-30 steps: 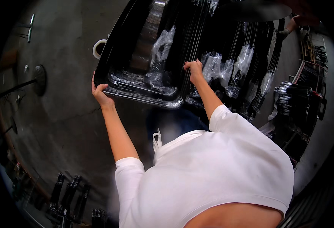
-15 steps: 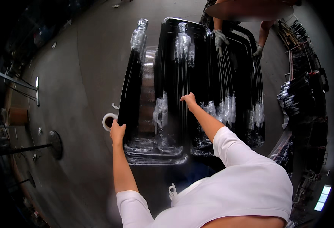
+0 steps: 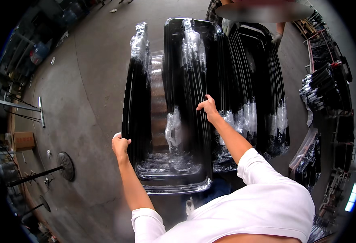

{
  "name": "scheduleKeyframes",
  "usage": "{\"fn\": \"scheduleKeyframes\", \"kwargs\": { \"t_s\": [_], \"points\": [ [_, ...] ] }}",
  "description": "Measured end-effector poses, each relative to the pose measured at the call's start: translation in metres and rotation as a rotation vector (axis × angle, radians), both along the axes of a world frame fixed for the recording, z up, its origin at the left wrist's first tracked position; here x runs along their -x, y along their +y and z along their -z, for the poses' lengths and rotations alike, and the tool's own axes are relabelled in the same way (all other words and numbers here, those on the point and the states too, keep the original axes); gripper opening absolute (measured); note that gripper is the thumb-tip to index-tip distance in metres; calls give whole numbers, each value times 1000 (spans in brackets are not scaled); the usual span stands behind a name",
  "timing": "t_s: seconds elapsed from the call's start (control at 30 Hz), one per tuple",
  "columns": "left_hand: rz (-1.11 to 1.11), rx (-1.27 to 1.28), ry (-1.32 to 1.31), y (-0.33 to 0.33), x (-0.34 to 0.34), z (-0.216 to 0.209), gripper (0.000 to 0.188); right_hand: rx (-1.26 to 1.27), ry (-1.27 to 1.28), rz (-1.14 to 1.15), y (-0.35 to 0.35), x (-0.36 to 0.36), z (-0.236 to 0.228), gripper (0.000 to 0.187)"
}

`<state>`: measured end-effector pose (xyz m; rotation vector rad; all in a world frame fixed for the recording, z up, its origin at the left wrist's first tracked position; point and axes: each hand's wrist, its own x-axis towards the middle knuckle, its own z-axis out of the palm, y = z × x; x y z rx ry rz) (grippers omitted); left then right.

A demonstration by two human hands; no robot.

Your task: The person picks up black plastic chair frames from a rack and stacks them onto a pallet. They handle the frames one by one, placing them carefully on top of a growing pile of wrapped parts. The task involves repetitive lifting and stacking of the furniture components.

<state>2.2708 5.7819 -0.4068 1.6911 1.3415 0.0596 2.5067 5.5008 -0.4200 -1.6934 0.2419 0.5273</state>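
A bundle of black rounded-corner frames (image 3: 136, 101), wrapped in places with clear stretch film, stands in front of me. My left hand (image 3: 121, 146) is closed on its left edge; a small white patch shows behind the fingers, but I cannot tell what it is. My right hand (image 3: 208, 108) is closed round the bundle's right side, thumb and fingertips towards the left. Similar wrapped frame bundles (image 3: 242, 77) stand close beside it on the right. Brown ribbed material (image 3: 158, 101) shows through the middle.
Across the bundles, a co-worker's gloved hands (image 3: 228, 26) rest at the far right tops. More wrapped black parts (image 3: 321, 87) line the right side. On the left are a round metal base with a pole (image 3: 66, 166), a cardboard box (image 3: 24, 141) and a metal stand (image 3: 41, 111).
The near end of the bundle has come closer to me, and both my hands have moved slightly down. The film roll beside my left hand is no longer plainly seen. The co-worker's hands shifted farther away.
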Motion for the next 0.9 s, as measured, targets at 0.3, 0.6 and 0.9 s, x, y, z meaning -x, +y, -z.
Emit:
{"fn": "scheduleKeyframes", "kwargs": {
  "t_s": [0.3, 0.6, 0.9],
  "points": [
    [423, -254, -70, 8, -20, 59, 25, 245, -205, -205, -19, -18, 77, 81],
    [297, 126, -25, -29, 133, 41, 52, 191, 156, -164, -83, 185, 15, 75],
    [-402, 240, -311, -86, 144, 40, 27, 265, 102, -49, -101, 229, 41, 40]
  ]
}}
